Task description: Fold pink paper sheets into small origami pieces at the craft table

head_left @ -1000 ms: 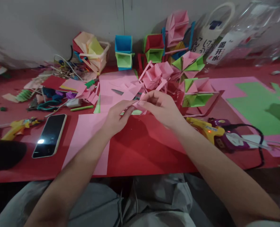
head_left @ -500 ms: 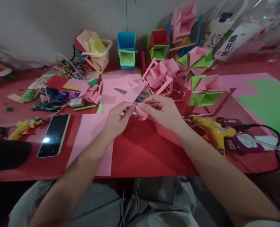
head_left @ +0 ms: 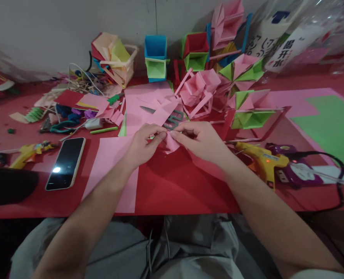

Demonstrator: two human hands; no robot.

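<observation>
Between my two hands is a small folded piece of pink paper (head_left: 171,144), held just above the red table. My left hand (head_left: 145,146) pinches its left side with thumb and forefinger. On the other side my right hand (head_left: 199,140) grips it the same way, the fingers curled behind. Just beyond my hands lie grey-handled scissors (head_left: 175,118), partly covered by a pink paper strip (head_left: 164,112). Under them are stacked pink sheets (head_left: 135,100). Near my left wrist a larger pink sheet (head_left: 110,162) lies flat, partly hidden by my forearm.
A phone (head_left: 66,164) and a yellow glue gun (head_left: 28,153) lie at left. Another glue gun (head_left: 266,161) rests by a purple power strip (head_left: 298,170) at right. Folded paper boxes (head_left: 155,58) line the wall; paper scraps (head_left: 93,102) heap at back left.
The folded pink paper has turned and opened out a little between my fingertips. My hands stay close together in nearly the same place. The view has tilted slightly.
</observation>
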